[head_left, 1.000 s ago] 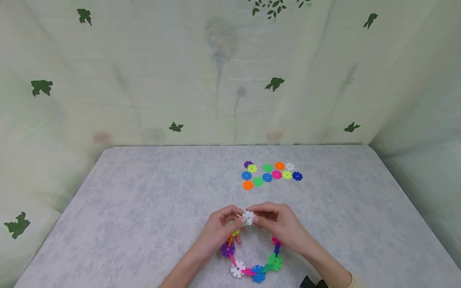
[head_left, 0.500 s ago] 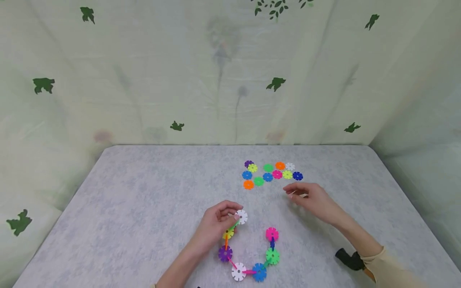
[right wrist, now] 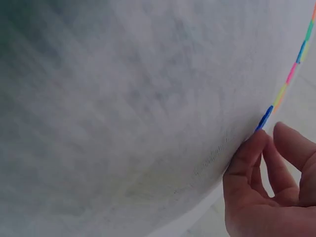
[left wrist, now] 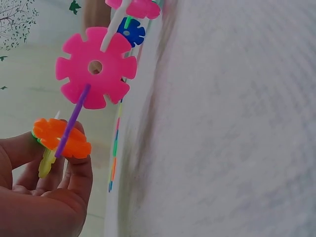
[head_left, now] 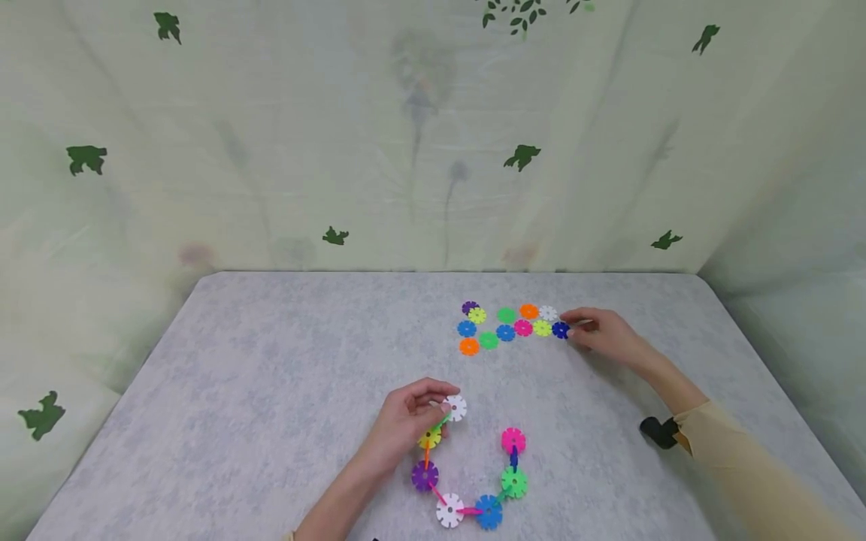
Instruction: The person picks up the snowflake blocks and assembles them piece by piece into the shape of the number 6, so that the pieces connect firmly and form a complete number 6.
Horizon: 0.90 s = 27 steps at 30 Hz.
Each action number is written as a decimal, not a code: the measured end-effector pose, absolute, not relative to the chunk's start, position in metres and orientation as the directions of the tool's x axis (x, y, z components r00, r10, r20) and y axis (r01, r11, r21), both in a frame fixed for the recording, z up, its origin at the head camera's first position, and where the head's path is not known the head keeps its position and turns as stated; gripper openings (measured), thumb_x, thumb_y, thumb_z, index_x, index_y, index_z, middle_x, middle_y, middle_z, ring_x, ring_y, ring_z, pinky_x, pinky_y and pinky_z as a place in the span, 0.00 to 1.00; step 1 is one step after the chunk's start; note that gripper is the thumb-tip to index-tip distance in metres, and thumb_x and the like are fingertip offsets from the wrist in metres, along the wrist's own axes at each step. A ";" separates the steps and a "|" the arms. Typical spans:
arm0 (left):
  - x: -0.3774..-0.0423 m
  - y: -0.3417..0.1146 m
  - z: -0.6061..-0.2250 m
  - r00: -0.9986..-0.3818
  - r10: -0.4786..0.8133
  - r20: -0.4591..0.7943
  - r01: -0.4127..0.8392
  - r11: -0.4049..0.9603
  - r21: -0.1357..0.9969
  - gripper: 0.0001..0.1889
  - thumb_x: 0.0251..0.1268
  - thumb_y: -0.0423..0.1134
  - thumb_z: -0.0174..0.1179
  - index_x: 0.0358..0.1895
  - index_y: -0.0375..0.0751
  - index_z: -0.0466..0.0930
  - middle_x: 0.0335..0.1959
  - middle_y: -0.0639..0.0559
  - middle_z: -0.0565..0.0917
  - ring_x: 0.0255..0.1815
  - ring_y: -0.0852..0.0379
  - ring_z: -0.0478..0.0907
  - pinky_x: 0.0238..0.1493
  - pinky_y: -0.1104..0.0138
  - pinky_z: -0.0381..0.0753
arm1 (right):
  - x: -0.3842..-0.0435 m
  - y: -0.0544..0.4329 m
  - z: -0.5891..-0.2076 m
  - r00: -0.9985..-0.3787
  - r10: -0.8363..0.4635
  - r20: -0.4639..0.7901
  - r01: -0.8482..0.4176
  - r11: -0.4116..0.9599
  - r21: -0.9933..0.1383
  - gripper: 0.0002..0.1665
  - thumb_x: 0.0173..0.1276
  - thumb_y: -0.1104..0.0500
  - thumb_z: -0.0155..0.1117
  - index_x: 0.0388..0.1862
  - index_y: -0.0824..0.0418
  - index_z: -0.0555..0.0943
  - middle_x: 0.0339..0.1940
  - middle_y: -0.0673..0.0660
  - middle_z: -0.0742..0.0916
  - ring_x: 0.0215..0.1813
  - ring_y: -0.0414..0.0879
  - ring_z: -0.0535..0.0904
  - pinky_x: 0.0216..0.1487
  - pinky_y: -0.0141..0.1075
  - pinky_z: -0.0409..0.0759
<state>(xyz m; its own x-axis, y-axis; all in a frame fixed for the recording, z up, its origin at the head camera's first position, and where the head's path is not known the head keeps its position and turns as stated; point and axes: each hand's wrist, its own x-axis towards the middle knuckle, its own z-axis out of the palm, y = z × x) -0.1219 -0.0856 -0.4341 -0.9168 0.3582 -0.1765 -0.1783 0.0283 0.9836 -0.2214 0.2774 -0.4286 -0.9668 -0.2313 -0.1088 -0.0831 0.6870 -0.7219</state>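
Note:
My left hand (head_left: 414, 417) pinches the upper left end of a curved chain of interlocking plastic discs, by its white disc (head_left: 455, 408). In the left wrist view, an orange disc (left wrist: 74, 143) and a pink disc (left wrist: 106, 84) of the chain hang by those fingers. The chain runs down through a purple disc (head_left: 425, 476) and a blue disc (head_left: 489, 512), then up to a pink end disc (head_left: 513, 440). At the far group of loose discs, my right hand (head_left: 605, 334) has its fingertips right at the edge of a dark blue disc (head_left: 560, 330), thumb and fingers apart.
Several loose discs lie flat beside the dark blue one, among them a yellow disc (head_left: 543, 328), an orange disc (head_left: 469, 346) and a white disc (head_left: 548, 312). The grey table (head_left: 284, 361) ends at a pale patterned curtain (head_left: 271, 150).
My right hand has left the white end disc and moved right and away to the dark blue loose disc. My left hand keeps its grip on the chain, whose right end has opened outward.

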 end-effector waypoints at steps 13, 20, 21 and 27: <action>-0.120 -0.086 -0.429 -0.920 0.347 -0.182 -0.187 0.020 0.982 0.14 0.67 0.30 0.59 0.54 0.34 0.80 0.43 0.42 0.79 0.32 0.45 0.84 0.37 0.67 0.82 | -0.225 0.270 -0.427 -0.972 -0.220 -0.079 -0.114 0.742 -0.661 0.11 0.65 0.66 0.67 0.46 0.61 0.79 0.41 0.59 0.85 0.41 0.53 0.78 0.43 0.43 0.77; -0.118 -0.086 -0.427 -0.922 0.341 -0.186 -0.188 0.029 0.982 0.14 0.66 0.29 0.59 0.54 0.34 0.80 0.42 0.42 0.79 0.32 0.45 0.85 0.33 0.69 0.81 | -0.204 0.265 -0.422 -0.979 -0.184 -0.087 -0.071 0.710 -0.701 0.09 0.68 0.67 0.63 0.46 0.61 0.83 0.43 0.59 0.85 0.43 0.54 0.78 0.39 0.39 0.79; -0.118 -0.086 -0.427 -0.922 0.340 -0.187 -0.188 0.030 0.982 0.14 0.66 0.29 0.59 0.54 0.34 0.80 0.42 0.42 0.79 0.32 0.45 0.85 0.34 0.69 0.81 | -0.200 0.264 -0.421 -0.980 -0.179 -0.081 -0.069 0.701 -0.710 0.09 0.69 0.67 0.63 0.47 0.61 0.83 0.44 0.59 0.85 0.43 0.53 0.78 0.39 0.39 0.80; -0.118 -0.085 -0.426 -0.925 0.335 -0.181 -0.179 0.037 0.983 0.13 0.67 0.30 0.59 0.53 0.34 0.80 0.41 0.42 0.80 0.35 0.44 0.85 0.41 0.65 0.83 | -0.171 0.252 -0.418 -0.990 -0.138 -0.013 -0.077 0.624 -0.778 0.12 0.70 0.66 0.62 0.51 0.61 0.82 0.45 0.57 0.85 0.41 0.51 0.80 0.40 0.39 0.82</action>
<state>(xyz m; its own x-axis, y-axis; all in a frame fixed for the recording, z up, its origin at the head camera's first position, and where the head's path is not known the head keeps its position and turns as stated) -0.1184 -0.0853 -0.4264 -0.9246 0.3352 -0.1811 -0.1793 0.0366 0.9831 -0.1712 0.2517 -0.4181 -0.9903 -0.1382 -0.0133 -0.0767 0.6240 -0.7776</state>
